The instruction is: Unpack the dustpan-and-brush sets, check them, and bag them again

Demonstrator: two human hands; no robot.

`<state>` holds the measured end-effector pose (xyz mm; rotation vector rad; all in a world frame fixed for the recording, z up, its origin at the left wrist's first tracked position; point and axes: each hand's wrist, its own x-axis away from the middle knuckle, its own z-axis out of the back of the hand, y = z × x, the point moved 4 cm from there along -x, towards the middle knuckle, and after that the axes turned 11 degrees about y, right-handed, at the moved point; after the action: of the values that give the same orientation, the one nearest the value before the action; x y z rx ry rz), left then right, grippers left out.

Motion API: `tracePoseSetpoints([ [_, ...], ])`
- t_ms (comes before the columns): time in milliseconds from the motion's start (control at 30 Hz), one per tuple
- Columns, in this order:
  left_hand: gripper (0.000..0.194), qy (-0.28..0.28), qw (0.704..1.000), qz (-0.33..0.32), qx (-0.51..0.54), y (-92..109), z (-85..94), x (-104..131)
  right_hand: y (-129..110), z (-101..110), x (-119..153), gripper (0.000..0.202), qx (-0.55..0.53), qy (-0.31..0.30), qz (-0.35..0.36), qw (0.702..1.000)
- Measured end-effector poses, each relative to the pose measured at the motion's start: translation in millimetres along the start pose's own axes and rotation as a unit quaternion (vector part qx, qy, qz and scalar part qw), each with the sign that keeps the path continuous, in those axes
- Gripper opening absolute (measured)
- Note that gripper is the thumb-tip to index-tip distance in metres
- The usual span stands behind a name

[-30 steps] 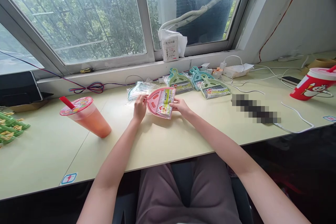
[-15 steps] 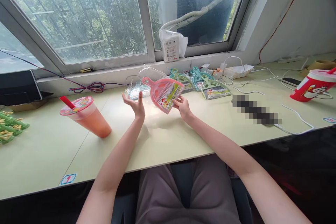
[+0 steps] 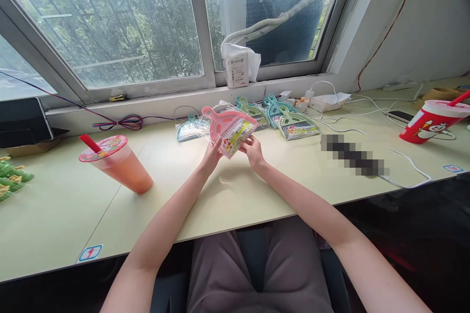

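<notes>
A pink dustpan and brush set (image 3: 228, 129) in clear plastic wrap is held up over the table, tilted, its handle pointing to the upper left. My left hand (image 3: 212, 155) grips its lower left edge, thumb in front. At the lower right edge, my right hand (image 3: 253, 150) is closed on the same set by its label. Behind it lie more wrapped sets: a light blue one (image 3: 191, 129) to the left, a green one (image 3: 253, 111), a teal one (image 3: 277, 109) and another green one (image 3: 298, 124) to the right.
A cup of orange drink (image 3: 128, 168) stands on the left of the pale table (image 3: 235, 200). On the right are a red and white cup (image 3: 433, 124), a blurred-out dark object (image 3: 352, 155) and white cables. A tissue pack (image 3: 238, 69) rests on the windowsill.
My left hand, open and apart from the pink set before, has moved right and closed on its left edge. The right hand keeps its hold. The view has shifted slightly.
</notes>
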<state>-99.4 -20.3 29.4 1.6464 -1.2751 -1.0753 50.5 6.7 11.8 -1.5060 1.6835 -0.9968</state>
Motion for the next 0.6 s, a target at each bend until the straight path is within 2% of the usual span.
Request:
tracePoseSetpoints([
  [100,0.072,0.015,0.999,-0.028,-0.009,4.6,3.7,-2.0,0.8,-1.0,0.8,0.027,-0.003,0.007,-0.013,1.0],
  [367,0.063,0.122,0.99,-0.044,-0.063,-1.4,8.4,0.8,2.7,-3.8,4.3,0.022,0.001,0.001,-0.031,1.0],
  [600,0.06,0.153,0.971,-0.15,-0.11,-1.6,3.0,8.1,5.0,-4.3,1.9,0.026,-0.004,0.001,-0.042,0.999],
])
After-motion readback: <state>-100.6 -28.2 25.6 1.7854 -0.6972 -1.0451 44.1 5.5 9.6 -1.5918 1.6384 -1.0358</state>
